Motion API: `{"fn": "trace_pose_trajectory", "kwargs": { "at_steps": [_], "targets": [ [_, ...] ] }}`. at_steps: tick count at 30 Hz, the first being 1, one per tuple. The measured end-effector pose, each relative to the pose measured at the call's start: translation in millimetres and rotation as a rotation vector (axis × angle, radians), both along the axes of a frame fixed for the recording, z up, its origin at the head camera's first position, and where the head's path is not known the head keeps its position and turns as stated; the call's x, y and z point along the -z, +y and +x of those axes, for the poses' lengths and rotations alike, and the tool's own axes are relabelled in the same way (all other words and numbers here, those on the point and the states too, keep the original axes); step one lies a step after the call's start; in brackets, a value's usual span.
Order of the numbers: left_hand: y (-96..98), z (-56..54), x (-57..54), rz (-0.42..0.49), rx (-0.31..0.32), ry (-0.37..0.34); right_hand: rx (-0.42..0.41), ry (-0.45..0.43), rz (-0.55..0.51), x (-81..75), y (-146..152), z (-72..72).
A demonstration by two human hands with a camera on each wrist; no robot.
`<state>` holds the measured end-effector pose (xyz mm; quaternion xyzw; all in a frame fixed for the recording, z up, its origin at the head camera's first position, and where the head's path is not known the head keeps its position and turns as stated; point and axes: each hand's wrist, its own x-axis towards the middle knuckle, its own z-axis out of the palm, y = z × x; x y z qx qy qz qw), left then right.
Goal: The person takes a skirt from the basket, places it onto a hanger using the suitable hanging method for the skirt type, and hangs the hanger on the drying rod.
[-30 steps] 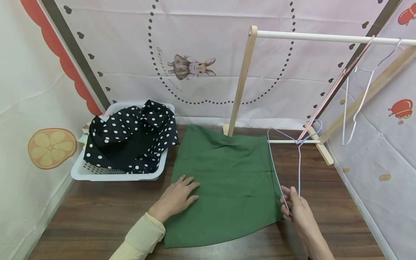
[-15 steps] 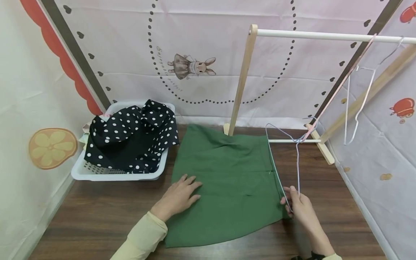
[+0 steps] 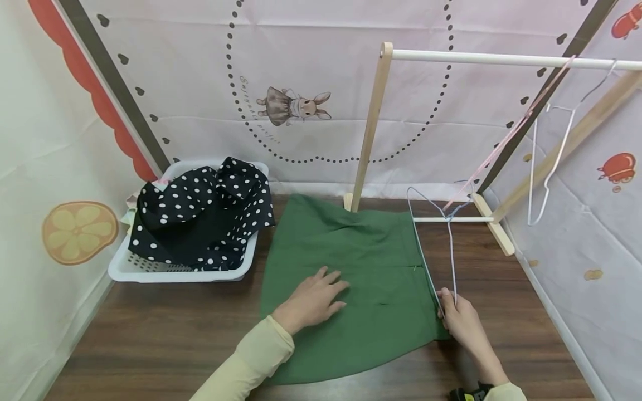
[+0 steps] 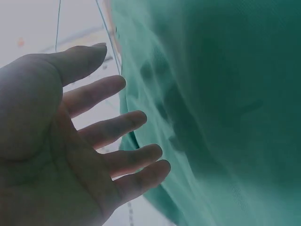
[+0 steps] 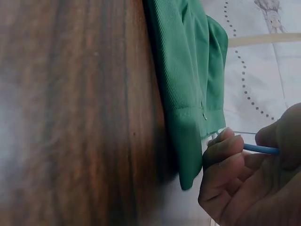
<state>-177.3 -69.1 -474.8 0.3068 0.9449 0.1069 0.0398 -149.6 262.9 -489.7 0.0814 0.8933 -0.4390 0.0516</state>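
Note:
A green skirt lies spread on the brown wooden surface, a small zipper near its right edge. My left hand is over the skirt's middle, fingers extended and apart; in the left wrist view the left hand has nothing in its palm, the green cloth beyond its fingertips. At the right edge my right hand pinches a light blue hanger. One side of the hanger runs along the skirt's edge. The right wrist view shows the right hand with fingers curled round the blue hanger, close beside the skirt's corner.
A white basket holding black polka-dot cloth stands at the left. Behind the skirt rises a rack with wooden legs and a white rail. A white hanger and a thin pink strip hang from it.
My left hand has moved right across the skirt, from its left side to its middle. The blue hanger's top has shifted slightly left while my right hand keeps its grip.

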Motion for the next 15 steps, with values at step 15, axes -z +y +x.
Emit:
{"fn": "trace_pose_trajectory", "kwargs": {
  "at_steps": [15],
  "targets": [
    [73.0,19.3,15.4,-0.180,0.144,0.012,-0.061,0.047,0.093,1.9,-12.1,-20.9]
  ]
}}
